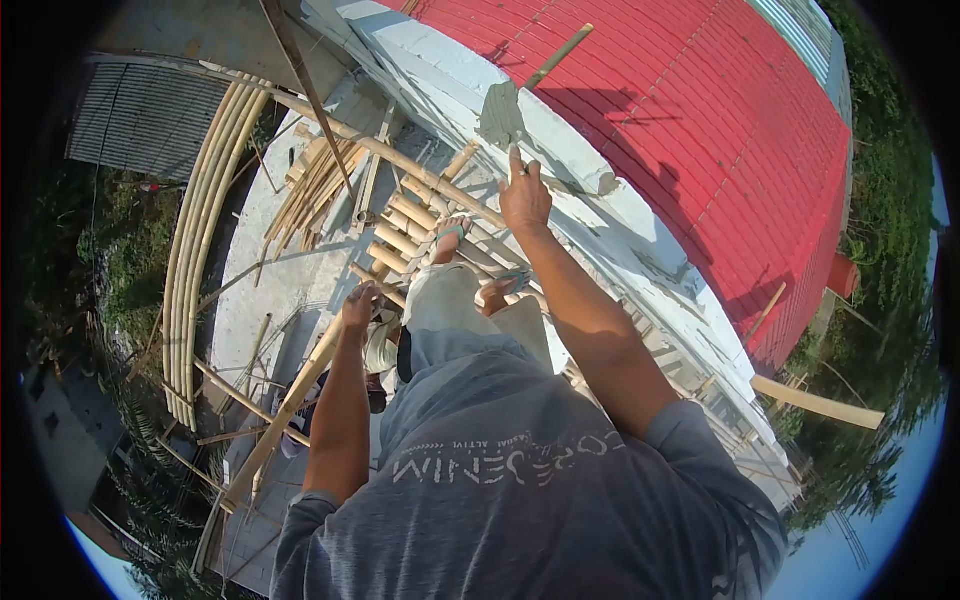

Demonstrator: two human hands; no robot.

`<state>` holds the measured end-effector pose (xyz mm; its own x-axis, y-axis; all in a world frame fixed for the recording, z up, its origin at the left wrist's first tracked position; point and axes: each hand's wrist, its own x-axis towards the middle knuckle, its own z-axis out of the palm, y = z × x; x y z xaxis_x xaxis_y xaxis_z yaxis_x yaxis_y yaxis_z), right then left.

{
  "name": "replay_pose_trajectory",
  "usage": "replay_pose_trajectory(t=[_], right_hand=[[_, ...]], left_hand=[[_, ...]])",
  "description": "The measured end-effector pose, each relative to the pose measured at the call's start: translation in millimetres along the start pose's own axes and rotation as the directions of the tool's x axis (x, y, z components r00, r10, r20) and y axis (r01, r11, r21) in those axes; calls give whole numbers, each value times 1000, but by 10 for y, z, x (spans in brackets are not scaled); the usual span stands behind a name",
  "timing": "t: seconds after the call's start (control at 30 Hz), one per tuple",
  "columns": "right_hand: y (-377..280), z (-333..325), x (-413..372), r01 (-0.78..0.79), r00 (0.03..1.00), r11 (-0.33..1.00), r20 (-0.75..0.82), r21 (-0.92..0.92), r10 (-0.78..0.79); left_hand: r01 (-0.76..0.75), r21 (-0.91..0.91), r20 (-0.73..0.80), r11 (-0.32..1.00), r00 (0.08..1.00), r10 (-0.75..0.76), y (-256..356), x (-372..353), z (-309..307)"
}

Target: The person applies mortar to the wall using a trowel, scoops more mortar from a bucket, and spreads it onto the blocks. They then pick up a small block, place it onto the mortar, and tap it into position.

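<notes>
My right hand (526, 196) is closed around the handle of a trowel (501, 116). Grey mortar coats the blade, which lies against the top of the white wall (570, 150). The handle is mostly hidden by my fingers. Lower on the left, my left hand (358, 304) is closed at the upper end of a slanting bamboo pole (290, 405); its fingers are partly hidden. Below me, my sandalled feet (452, 236) stand on a platform of short bamboo pieces (398, 232).
A red tiled roof (690, 130) lies beyond the wall, with a bamboo stub (560, 55) sticking out over it. A long bamboo rail (370, 145) crosses before my feet. Bundled bamboo poles (205, 240) and a stick pile (312, 185) are on the left. Another person's leg shows below.
</notes>
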<state>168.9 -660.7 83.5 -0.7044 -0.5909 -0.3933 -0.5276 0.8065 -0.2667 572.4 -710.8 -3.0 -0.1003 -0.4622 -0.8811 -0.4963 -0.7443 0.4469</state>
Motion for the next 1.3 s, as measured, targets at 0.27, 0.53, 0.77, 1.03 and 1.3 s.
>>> replay_pose_trajectory(t=[0.27,0.53,0.77,1.03,1.3], right_hand=[[-47,-73,-122,-40,988,976,-135,214,70],[145,126,-146,123,980,953,-186,276,-72],[-17,333,139,-201,708,35,120,979,696],[-724,419,460,-232,894,297,83,926,440],[-687,842,715,-167,924,331,29,929,382]], left_hand=[[-42,4,-16,999,999,42,236,8,-22],[-31,-23,-4,999,1000,31,277,4,-156],[-69,84,-23,994,997,71,259,-51,-376],[11,166,-22,986,1000,-8,461,-190,-570],[-48,159,1,986,999,49,508,-153,-528]])
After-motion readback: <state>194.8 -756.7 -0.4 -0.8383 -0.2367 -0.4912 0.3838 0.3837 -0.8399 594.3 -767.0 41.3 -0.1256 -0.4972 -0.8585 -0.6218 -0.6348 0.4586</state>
